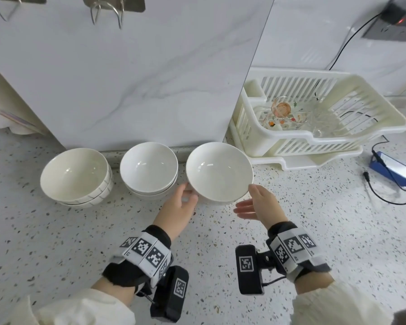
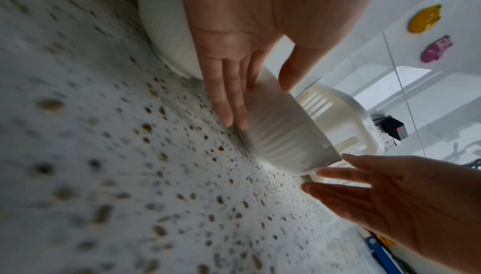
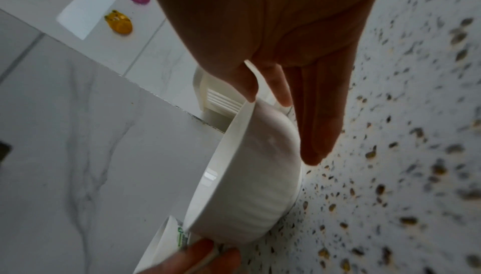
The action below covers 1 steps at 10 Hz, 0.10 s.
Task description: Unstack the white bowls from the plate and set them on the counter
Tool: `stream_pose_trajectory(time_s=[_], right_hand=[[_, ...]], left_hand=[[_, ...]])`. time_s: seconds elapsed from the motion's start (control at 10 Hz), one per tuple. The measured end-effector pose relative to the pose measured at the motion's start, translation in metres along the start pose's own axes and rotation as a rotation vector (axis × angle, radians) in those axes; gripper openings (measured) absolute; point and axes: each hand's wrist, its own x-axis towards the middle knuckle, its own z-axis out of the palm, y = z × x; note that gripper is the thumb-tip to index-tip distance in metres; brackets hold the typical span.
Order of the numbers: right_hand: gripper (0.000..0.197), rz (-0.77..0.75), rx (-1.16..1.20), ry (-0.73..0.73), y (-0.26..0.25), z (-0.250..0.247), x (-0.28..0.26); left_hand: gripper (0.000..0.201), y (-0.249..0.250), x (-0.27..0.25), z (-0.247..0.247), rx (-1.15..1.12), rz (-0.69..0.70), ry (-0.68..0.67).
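Observation:
A white bowl [image 1: 219, 171] stands on the speckled counter [image 1: 56, 242], rightmost of three bowl groups. My left hand [image 1: 185, 197] lies against its left side with straight fingers [image 2: 229, 101] along the wall and the thumb by the rim. My right hand [image 1: 250, 202] is at its right side, fingers [image 3: 317, 134] straight and the thumb touching the rim. Neither hand curls round the bowl [image 2: 286, 144]. A stack of plain white bowls [image 1: 148, 170] stands in the middle. A striped bowl stack [image 1: 76, 177] sits at the left on what looks like a plate [image 1: 80, 205].
A marble wall panel [image 1: 127, 78] rises right behind the bowls. A white dish rack [image 1: 326, 141] with glassware stands at the right, close to the rightmost bowl. A lit phone [image 1: 394, 171] with a black cable lies at the far right. Speckled counter stretches in front.

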Motion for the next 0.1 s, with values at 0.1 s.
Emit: stream_pose_trajectory(time_s=[0.1], right_hand=[[0.037, -0.045, -0.111, -0.005, 0.0037, -0.0087, -0.0192]], left_hand=[[0.033, -0.0068, -0.0181, -0.0047, 0.149, -0.011, -0.025]])
